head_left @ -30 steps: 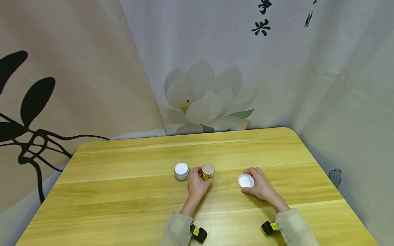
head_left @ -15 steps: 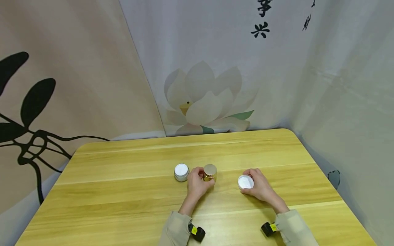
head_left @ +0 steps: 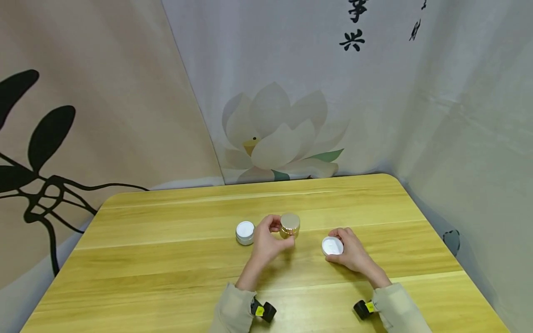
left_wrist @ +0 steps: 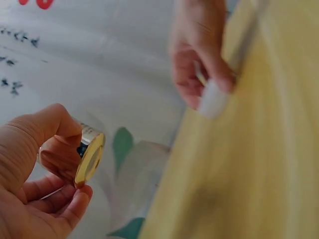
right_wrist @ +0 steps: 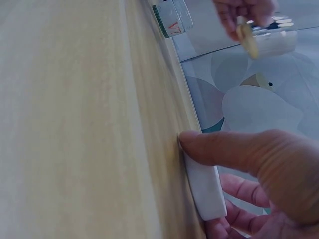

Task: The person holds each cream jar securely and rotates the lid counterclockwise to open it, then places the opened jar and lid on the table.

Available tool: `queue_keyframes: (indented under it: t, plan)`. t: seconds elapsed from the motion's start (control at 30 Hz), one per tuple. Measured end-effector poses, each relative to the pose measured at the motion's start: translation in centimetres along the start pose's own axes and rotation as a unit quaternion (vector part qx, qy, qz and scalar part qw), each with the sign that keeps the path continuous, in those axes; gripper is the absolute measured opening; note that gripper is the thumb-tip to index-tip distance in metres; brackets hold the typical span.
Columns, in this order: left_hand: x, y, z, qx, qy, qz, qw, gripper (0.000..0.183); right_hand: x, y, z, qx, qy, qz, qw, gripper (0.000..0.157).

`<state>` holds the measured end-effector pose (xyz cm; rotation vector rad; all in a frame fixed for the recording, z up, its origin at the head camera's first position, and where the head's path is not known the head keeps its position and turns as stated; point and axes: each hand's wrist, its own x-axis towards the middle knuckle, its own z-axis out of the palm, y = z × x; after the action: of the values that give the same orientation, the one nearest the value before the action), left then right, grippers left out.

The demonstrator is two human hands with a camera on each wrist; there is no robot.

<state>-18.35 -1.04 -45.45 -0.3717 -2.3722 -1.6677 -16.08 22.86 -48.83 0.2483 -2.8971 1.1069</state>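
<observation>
**Gold jar [head_left: 289, 226] being held above the bench [head_left: 166, 259]**

The step in hand is seemingly holding the jar aloft; the next move is probably calling for a steady grip. Nearest, the right hand [head_left: 353, 251] is pinching a white lid [head_left: 332, 245] at its nine o'clock. Farther, a white-topped jar [head_left: 244, 233] is standing at the left hand's [head_left: 266, 243] ten o'clock; that hand is gripping the gold jar at its two.

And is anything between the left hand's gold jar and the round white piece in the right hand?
Nothing visible: only tabletop shows between the gold jar and the round white piece. The other jar stands left of the left hand, off that path.
</observation>
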Motion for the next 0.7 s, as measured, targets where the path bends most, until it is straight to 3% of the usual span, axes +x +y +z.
queue_keyframes:
  t: [0.3,0.7]
  plan:
    - [0.4,2.9,-1.9,-0.005,0.017,0.024,0.9995,0.037,0.1,0.0,0.0,0.0,0.002,-0.005,1.0,0.053]
    - [1.0,5.3,-3.2,-0.016,0.031,0.039,0.9986,0.035,0.1,0.1,0.1,-0.004,0.005,-0.01,1.0,0.052]
